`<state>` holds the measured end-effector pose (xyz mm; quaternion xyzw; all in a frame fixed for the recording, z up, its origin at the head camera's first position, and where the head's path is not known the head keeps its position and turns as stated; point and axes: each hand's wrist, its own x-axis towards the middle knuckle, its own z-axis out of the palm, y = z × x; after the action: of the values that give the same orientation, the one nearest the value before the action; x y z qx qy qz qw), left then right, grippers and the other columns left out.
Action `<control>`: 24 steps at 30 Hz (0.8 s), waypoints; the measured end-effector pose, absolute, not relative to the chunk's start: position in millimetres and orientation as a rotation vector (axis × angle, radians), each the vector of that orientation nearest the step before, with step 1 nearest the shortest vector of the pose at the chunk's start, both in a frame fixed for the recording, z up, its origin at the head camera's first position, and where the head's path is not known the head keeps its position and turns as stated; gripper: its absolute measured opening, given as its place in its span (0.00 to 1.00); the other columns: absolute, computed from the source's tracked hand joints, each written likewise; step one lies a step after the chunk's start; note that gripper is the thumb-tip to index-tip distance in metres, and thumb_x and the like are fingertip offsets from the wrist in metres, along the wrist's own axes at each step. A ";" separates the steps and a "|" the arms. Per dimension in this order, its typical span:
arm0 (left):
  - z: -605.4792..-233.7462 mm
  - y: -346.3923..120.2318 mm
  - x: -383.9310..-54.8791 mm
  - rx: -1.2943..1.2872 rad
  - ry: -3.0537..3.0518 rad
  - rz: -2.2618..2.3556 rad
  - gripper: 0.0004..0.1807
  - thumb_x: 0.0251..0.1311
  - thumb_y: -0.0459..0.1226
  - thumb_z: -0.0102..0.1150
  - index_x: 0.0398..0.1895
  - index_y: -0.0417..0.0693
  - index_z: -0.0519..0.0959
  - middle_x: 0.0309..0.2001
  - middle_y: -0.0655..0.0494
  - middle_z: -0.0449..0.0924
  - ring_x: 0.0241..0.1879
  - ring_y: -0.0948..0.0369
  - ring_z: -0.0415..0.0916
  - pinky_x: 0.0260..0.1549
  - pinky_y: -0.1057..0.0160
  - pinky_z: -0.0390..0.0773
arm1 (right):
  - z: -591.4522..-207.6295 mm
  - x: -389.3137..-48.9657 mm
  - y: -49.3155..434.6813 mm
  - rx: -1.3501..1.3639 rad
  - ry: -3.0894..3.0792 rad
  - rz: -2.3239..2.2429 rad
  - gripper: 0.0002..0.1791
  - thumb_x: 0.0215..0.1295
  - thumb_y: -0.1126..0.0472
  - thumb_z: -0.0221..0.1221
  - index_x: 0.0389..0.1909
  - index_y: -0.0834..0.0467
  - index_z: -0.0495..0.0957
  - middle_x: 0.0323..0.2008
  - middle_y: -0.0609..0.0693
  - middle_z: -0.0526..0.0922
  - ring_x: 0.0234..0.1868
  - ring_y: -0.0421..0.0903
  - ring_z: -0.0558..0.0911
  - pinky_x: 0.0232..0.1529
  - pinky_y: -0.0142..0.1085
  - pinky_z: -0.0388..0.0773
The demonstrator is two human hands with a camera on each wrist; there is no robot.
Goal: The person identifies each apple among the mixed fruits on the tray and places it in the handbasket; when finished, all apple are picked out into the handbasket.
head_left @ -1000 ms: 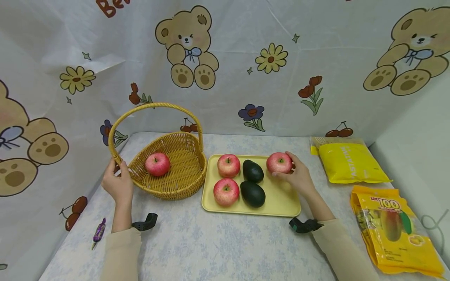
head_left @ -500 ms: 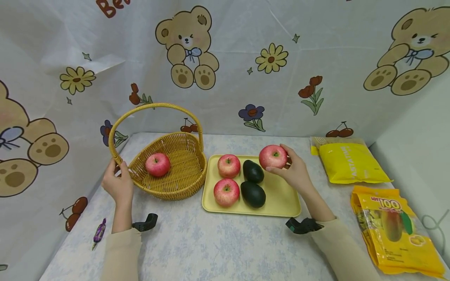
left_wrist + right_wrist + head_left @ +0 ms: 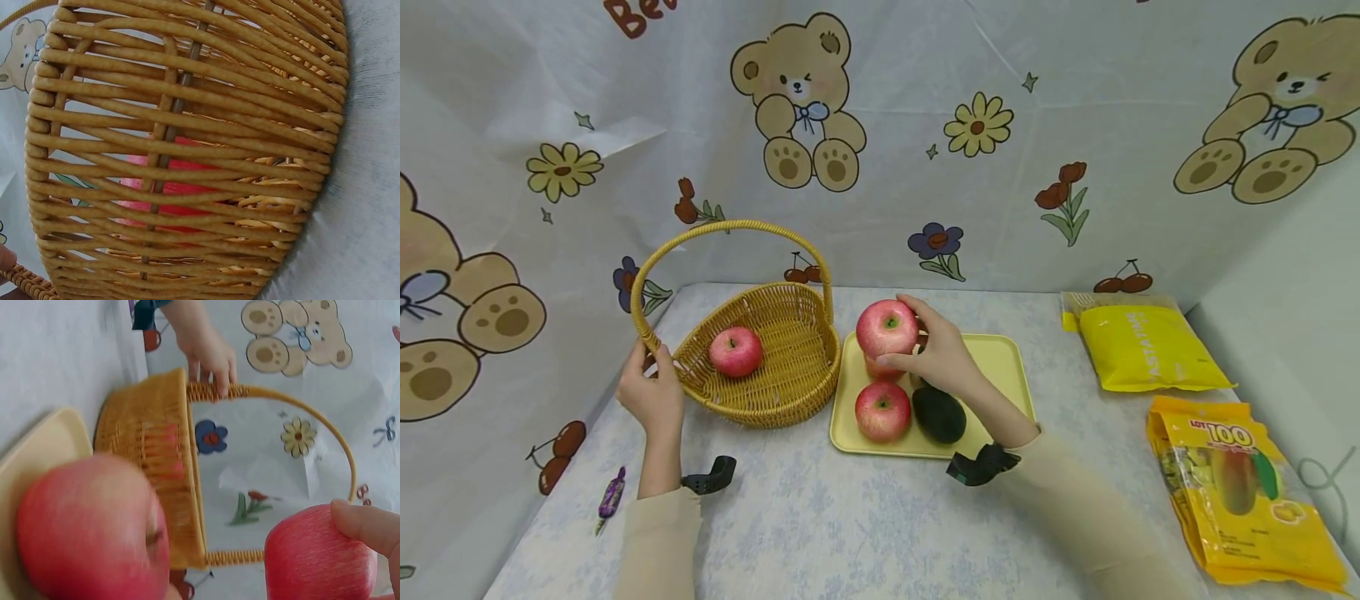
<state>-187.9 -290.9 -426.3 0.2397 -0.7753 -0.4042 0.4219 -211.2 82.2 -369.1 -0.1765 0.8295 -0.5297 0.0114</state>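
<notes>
My left hand grips the handle base of a wicker basket at its left side. Inside the basket lies one apple, glimpsed through the weave in the left wrist view. My right hand holds another apple by its right side, raised over the left part of a yellow tray. Beneath it, a second apple on the tray is mostly covered. A further apple and an avocado sit in the tray's front; the other avocado is nearly hidden behind my right hand.
On the right lie a yellow packet and, nearer, an orange bag of dried mango. A purple wrapped candy is at the table's left. A curtain printed with bears hangs behind the table.
My right hand has lifted the apple off the tray's right side and carried it left, above the apple at the tray's back left. My left hand stays on the basket handle.
</notes>
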 end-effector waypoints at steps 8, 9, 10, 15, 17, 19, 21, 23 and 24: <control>-426.2 -291.7 -187.2 0.610 -1.944 -1.005 0.16 0.69 0.38 0.52 0.55 0.43 0.81 0.51 0.46 0.84 0.46 0.55 0.79 0.36 0.77 0.68 | -368.0 -215.8 12.7 -0.650 2.492 -1.595 0.51 0.48 0.55 0.75 0.73 0.52 0.60 0.63 0.51 0.74 0.58 0.47 0.77 0.53 0.40 0.79; -426.5 -291.8 -187.2 0.608 -1.943 -1.004 0.16 0.69 0.38 0.52 0.55 0.43 0.81 0.50 0.46 0.84 0.46 0.54 0.79 0.36 0.77 0.69 | -369.2 -217.2 4.4 -0.657 2.492 -1.579 0.51 0.48 0.54 0.75 0.73 0.52 0.61 0.63 0.50 0.74 0.58 0.47 0.77 0.53 0.39 0.79; -426.6 -291.7 -187.2 0.605 -1.943 -1.004 0.16 0.69 0.38 0.52 0.55 0.43 0.81 0.50 0.45 0.84 0.47 0.54 0.79 0.37 0.75 0.70 | -370.4 -218.2 -3.6 -0.664 2.495 -1.561 0.50 0.48 0.53 0.75 0.72 0.52 0.61 0.63 0.50 0.74 0.58 0.47 0.77 0.54 0.40 0.78; -426.5 -291.2 -188.1 0.607 -1.947 -1.009 0.16 0.69 0.37 0.52 0.55 0.43 0.81 0.50 0.45 0.84 0.48 0.53 0.80 0.40 0.64 0.76 | -378.3 -220.7 -39.7 -0.684 2.547 -1.443 0.49 0.47 0.50 0.75 0.71 0.51 0.63 0.63 0.49 0.74 0.60 0.46 0.76 0.58 0.41 0.76; -426.1 -291.2 -188.5 0.613 -1.947 -1.015 0.16 0.69 0.38 0.52 0.55 0.43 0.81 0.50 0.46 0.84 0.48 0.53 0.80 0.40 0.65 0.76 | -381.3 -220.8 -52.2 -0.690 2.560 -1.402 0.49 0.46 0.49 0.75 0.70 0.51 0.64 0.63 0.49 0.74 0.60 0.46 0.75 0.58 0.40 0.75; -425.6 -291.1 -188.8 0.616 -1.946 -1.016 0.16 0.69 0.38 0.51 0.54 0.43 0.81 0.50 0.46 0.84 0.48 0.54 0.80 0.39 0.67 0.74 | -385.1 -221.7 -63.5 -0.701 2.562 -1.368 0.48 0.45 0.48 0.75 0.69 0.52 0.65 0.62 0.50 0.75 0.59 0.46 0.75 0.58 0.39 0.75; -425.4 -291.2 -188.6 0.615 -1.946 -1.015 0.16 0.69 0.38 0.51 0.54 0.42 0.81 0.50 0.46 0.84 0.47 0.54 0.80 0.39 0.68 0.74 | -389.4 -222.5 -73.4 -0.694 2.549 -1.338 0.47 0.44 0.49 0.75 0.68 0.53 0.67 0.60 0.50 0.76 0.58 0.46 0.75 0.57 0.38 0.75; -425.4 -291.2 -188.3 0.609 -1.943 -1.012 0.16 0.68 0.37 0.52 0.53 0.42 0.81 0.50 0.45 0.84 0.47 0.53 0.80 0.39 0.68 0.74 | -394.3 -223.4 -82.4 -0.680 2.509 -1.327 0.47 0.44 0.50 0.76 0.67 0.53 0.67 0.59 0.50 0.77 0.58 0.46 0.76 0.55 0.37 0.75; -425.5 -291.1 -188.1 0.606 -1.943 -1.009 0.16 0.68 0.37 0.52 0.53 0.42 0.81 0.50 0.45 0.84 0.47 0.54 0.80 0.39 0.67 0.74 | -396.7 -223.8 -86.7 -0.670 2.497 -1.315 0.47 0.43 0.50 0.76 0.67 0.54 0.68 0.59 0.49 0.77 0.57 0.46 0.76 0.55 0.37 0.76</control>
<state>-188.1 -291.1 -425.5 0.2421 -0.7756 -0.4027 0.4216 -223.8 -86.7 -396.7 -0.2295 0.8546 -0.4501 0.1203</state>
